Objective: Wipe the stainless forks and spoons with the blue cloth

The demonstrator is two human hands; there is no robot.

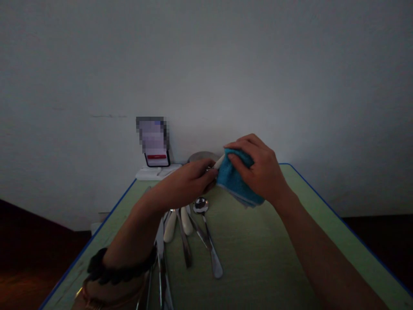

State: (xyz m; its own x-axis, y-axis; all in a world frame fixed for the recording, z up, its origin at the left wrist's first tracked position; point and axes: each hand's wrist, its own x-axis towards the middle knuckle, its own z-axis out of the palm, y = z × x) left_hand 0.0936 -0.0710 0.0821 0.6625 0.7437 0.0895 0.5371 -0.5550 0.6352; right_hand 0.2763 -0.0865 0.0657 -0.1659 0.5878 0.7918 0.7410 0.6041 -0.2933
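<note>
My left hand (195,175) is closed on one end of a piece of cutlery with a white handle (220,161); the end in its fingers is hidden, so its kind does not show. A folded blue cloth (237,181) is wrapped about the handle's other end. My right hand (260,165) grips that cloth, thumb on the near side and fingers over the top. Below my left hand lie a shiny spoon (201,206), two white-handled pieces of cutlery (170,228) and other metal cutlery (184,245). Long metal pieces (163,267) lie beside my left wrist.
A phone (157,144) stands upright on a white stand (145,173) at the table's back left. Behind my left hand shows the rim of a round greyish dish (203,155). The light green table (258,249) has a blue edge and meets a plain wall (206,64).
</note>
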